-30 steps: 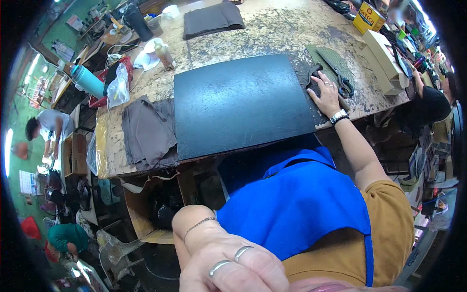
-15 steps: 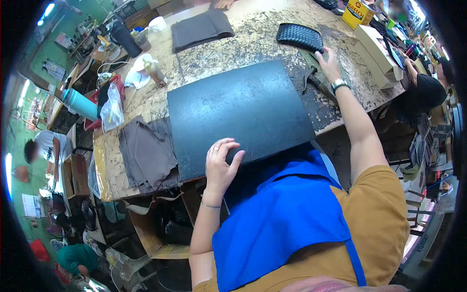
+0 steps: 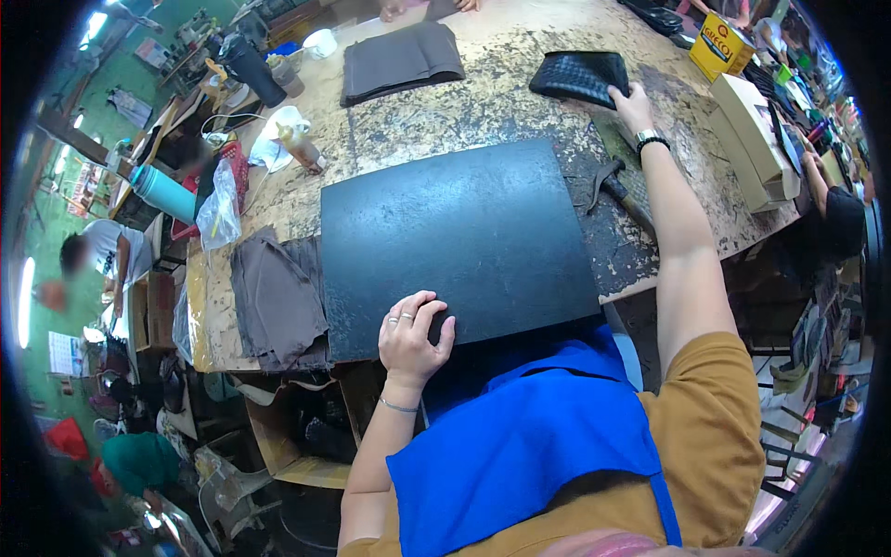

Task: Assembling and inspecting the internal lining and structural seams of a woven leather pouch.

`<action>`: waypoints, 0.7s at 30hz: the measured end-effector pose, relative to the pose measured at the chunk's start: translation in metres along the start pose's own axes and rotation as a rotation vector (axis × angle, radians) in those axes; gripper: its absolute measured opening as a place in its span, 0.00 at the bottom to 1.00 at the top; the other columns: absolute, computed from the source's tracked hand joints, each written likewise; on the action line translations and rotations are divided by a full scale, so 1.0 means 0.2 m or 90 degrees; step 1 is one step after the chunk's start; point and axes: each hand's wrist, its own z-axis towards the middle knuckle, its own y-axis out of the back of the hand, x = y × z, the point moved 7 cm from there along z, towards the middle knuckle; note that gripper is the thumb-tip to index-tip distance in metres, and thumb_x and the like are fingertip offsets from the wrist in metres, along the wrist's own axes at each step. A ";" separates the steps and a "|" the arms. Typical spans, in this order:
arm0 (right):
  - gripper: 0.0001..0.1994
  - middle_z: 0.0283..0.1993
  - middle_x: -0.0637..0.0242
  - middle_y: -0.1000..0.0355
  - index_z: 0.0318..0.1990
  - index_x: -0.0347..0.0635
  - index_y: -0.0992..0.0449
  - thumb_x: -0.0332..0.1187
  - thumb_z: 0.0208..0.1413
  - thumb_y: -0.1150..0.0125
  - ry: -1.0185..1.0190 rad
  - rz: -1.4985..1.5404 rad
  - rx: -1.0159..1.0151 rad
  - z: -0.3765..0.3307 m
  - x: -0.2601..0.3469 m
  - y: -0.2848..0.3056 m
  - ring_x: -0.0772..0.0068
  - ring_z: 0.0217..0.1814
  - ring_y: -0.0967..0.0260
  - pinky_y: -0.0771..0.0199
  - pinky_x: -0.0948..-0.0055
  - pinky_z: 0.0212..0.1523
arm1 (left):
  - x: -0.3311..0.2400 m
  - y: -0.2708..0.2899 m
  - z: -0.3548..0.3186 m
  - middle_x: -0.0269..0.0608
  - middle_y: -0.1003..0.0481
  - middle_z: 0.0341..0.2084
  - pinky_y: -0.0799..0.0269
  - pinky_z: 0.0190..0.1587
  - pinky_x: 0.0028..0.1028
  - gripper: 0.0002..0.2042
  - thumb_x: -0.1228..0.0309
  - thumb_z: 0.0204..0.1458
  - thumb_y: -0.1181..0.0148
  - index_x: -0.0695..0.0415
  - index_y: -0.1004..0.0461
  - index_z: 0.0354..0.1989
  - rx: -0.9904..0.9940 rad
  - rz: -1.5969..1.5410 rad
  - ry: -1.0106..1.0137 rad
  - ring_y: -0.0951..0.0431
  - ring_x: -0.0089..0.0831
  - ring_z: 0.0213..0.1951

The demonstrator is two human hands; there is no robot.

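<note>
My right hand [image 3: 635, 110] reaches to the far right of the worktable and pinches the near right corner of a black woven-textured piece [image 3: 577, 74]. That piece is tilted, its far edge raised; its exact kind cannot be told. My left hand [image 3: 413, 336] rests at the near edge of a large dark flat board [image 3: 455, 241], fingers bent and thumb apart, with nothing seen in it. Beside the board, under my right forearm, lies a hammer [image 3: 629, 202] with a dark head. A stack of dark brown sheets [image 3: 283, 297] lies against the board's left side.
Another brown stack [image 3: 404, 63] sits on the worn table [image 3: 501, 116]. A glue bottle [image 3: 302, 148], a red basket [image 3: 239, 176] and a teal flask [image 3: 162, 192] stand left. An open carton [image 3: 756, 144] and yellow tin [image 3: 721, 45] are right. Another person's hands [image 3: 432, 7] show at the far edge.
The black woven piece has tipped up in my right hand, its near side lower. The view has shifted slightly. My left hand stays at the board's near edge.
</note>
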 end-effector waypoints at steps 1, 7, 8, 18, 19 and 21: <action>0.22 0.43 0.61 0.26 0.49 0.34 0.31 0.40 0.52 0.35 -0.035 0.234 0.051 -0.10 0.14 -0.07 0.71 0.40 0.26 0.25 0.72 0.34 | 0.01 0.01 -0.01 0.34 0.24 0.39 0.30 0.45 0.34 0.08 0.66 0.43 0.35 0.51 0.25 0.32 0.001 0.003 0.004 0.24 0.37 0.43; 0.14 0.44 0.65 0.30 0.49 0.42 0.36 0.34 0.59 0.42 -0.157 0.766 0.282 -0.92 0.73 0.07 0.76 0.36 0.27 0.20 0.76 0.28 | 0.17 -0.01 -0.05 0.38 0.29 0.52 0.39 0.57 0.34 0.27 0.55 0.41 0.30 0.52 0.29 0.49 0.050 -0.289 0.211 0.30 0.37 0.54; 0.13 0.43 0.66 0.29 0.49 0.44 0.34 0.35 0.59 0.42 -0.235 0.823 0.337 -1.07 0.75 0.07 0.77 0.36 0.27 0.21 0.77 0.28 | 0.20 -0.02 -0.06 0.41 0.33 0.58 0.43 0.62 0.36 0.36 0.50 0.40 0.29 0.53 0.34 0.58 0.039 -0.461 0.288 0.35 0.38 0.60; 0.25 0.57 0.59 0.37 0.61 0.43 0.45 0.40 0.60 0.44 -0.448 0.706 1.061 -2.23 0.99 0.02 0.63 0.54 0.32 0.25 0.65 0.49 | -0.21 0.27 0.00 0.47 0.44 0.55 0.41 0.60 0.36 0.63 0.67 0.33 0.22 0.50 0.74 0.69 -0.089 -0.600 0.145 0.39 0.33 0.56; 0.27 0.59 0.58 0.40 0.62 0.43 0.47 0.39 0.61 0.44 -0.221 0.672 0.960 -2.17 1.00 -0.01 0.63 0.57 0.35 0.30 0.64 0.54 | -0.25 0.34 -0.03 0.44 0.43 0.53 0.36 0.56 0.33 0.62 0.69 0.34 0.23 0.50 0.74 0.68 -0.167 -0.417 0.007 0.36 0.31 0.53; 0.28 0.60 0.58 0.40 0.65 0.40 0.49 0.37 0.61 0.45 0.014 0.649 0.796 -2.04 1.05 0.00 0.64 0.63 0.42 0.40 0.65 0.63 | -0.28 0.38 -0.08 0.43 0.43 0.53 0.34 0.55 0.33 0.63 0.70 0.33 0.23 0.51 0.75 0.68 -0.097 -0.416 0.043 0.35 0.30 0.52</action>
